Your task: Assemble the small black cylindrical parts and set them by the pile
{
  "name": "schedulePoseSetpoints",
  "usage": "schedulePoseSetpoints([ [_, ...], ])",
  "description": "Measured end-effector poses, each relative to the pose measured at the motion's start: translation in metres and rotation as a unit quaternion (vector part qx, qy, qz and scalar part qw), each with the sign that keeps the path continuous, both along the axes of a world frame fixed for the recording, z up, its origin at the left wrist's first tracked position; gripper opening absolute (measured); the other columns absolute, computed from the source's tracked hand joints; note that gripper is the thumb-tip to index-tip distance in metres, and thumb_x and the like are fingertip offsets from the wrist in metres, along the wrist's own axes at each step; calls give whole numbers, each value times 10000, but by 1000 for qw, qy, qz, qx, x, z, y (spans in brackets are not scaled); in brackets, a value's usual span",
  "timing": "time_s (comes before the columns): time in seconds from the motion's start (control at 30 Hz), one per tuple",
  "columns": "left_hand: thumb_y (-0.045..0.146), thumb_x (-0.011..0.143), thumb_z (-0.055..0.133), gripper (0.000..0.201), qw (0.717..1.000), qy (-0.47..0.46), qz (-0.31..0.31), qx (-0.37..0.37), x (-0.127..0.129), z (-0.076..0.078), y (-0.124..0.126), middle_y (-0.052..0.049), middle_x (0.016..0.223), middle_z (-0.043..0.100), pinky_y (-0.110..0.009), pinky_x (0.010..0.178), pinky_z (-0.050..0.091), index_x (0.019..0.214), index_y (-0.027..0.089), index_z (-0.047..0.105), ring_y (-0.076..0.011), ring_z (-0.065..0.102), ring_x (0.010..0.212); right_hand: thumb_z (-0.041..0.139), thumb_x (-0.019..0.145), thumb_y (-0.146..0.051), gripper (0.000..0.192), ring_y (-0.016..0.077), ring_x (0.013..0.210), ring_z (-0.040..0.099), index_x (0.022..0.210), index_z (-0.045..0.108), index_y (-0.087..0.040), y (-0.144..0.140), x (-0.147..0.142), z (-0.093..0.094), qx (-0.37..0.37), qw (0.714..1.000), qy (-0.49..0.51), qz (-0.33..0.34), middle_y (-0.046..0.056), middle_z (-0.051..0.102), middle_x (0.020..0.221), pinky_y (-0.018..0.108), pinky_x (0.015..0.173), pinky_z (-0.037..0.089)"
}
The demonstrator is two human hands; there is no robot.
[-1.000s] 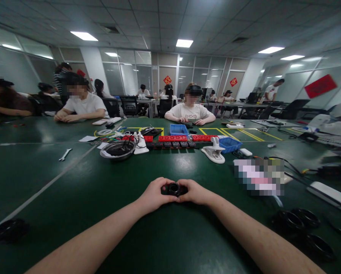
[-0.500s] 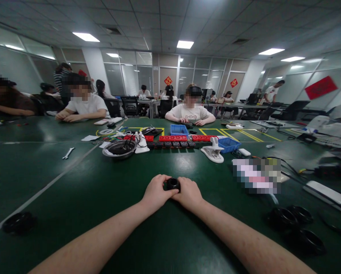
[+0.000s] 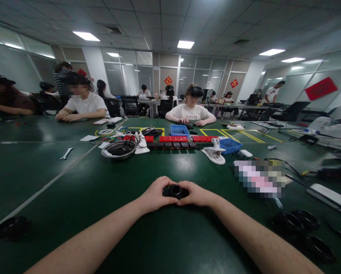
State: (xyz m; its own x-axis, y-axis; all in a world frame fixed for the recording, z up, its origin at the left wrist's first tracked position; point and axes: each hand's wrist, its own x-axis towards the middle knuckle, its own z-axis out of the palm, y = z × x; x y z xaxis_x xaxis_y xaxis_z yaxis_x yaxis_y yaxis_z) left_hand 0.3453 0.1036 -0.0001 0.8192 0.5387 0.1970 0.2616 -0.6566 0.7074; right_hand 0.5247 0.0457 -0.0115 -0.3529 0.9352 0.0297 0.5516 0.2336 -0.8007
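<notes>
Your right hand [image 3: 197,193] has rolled outward since half a second ago. Black ring [image 3: 175,195] sits lower centre of frame — you have both hands half-curled, gripping its sides. For good control, steady left hand [image 3: 155,194], keep finger pressure even — opening in view.

Green table [image 3: 170,243] with wrench [image 3: 66,153] and bowl [image 3: 119,157]

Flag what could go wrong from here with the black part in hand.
1. Slip: the black part looks smooth and glossy, pinched between the left hand and right hand; uneven pressure might let it turn or drop.
2. Hidden view: the hands cover its sides, so a poor grip could go unnoticed.
3. Knock: the right forearm passes near three black rings; swinging outward might nudge them.
</notes>
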Motion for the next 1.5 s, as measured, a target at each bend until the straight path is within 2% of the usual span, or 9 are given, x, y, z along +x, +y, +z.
schedulePoseSetpoints([
  [0.27,339,630,640,460,1000,1,-1,-12,-2,-4,-1,-8,895,491,-251,653,391,1055,241,494,-154,475,775,633,626,-203,353,157,829,505,967,559,-148,-1,1,9,-24,999,14,29,7,565,893,271,752,382],
  [0.43,348,641,629,384,1000,10,-5,7,-1,-4,-1,-1,839,484,-247,631,376,998,243,533,-152,466,752,634,621,-194,340,163,819,509,949,568,-135,-1,1,7,-34,999,7,12,11,569,875,271,735,385],
  [0.77,383,628,635,402,1000,8,-5,-12,0,-4,-1,3,815,469,-234,613,362,987,226,545,-144,451,727,659,592,-209,393,158,813,512,965,550,-150,0,1,3,-62,997,51,10,4,572,880,270,733,387],
  [0.93,399,586,660,414,999,6,27,-18,3,-3,-7,5,801,475,-240,610,365,948,222,563,-150,459,721,695,539,-245,402,146,751,498,891,527,-148,0,-1,0,-63,997,38,-34,-7,551,822,253,664,388],
  [1.07,372,569,675,395,998,3,66,-18,6,-5,-13,2,801,483,-246,608,374,917,216,571,-155,467,714,720,484,-268,397,123,678,459,779,483,-148,0,-4,-1,-38,996,-3,-74,-30,504,740,225,594,366],
  [1.23,307,550,688,360,996,-5,85,-14,9,-7,-16,3,791,496,-253,627,389,879,208,579,-154,482,707,721,462,-320,425,107,639,424,734,438,-157,0,-6,-8,1,994,-43,-102,-41,470,700,198,539,332],
  [1.33,285,559,681,334,993,-17,114,-8,10,-11,-16,-5,806,513,-258,628,397,862,197,574,-161,495,720,694,477,-390,421,113,610,427,716,431,-164,-1,-15,-13,40,977,-132,-165,-28,474,680,201,502,303],
  [1.43,288,575,671,312,986,-28,162,9,13,-15,-16,-14,808,526,-273,651,399,854,191,570,-179,503,764,608,580,-406,328,144,612,459,729,455,-158,-4,-30,-16,90,929,-249,-259,16,509,690,239,522,308],
  [1.5,297,585,665,308,984,-32,176,26,13,-16,-16,-19,813,528,-281,670,398,858,190,569,-188,501,790,554,637,-395,282,179,663,487,746,478,-146,-6,-38,-16,119,900,-300,-294,55,537,731,279,577,330],
])
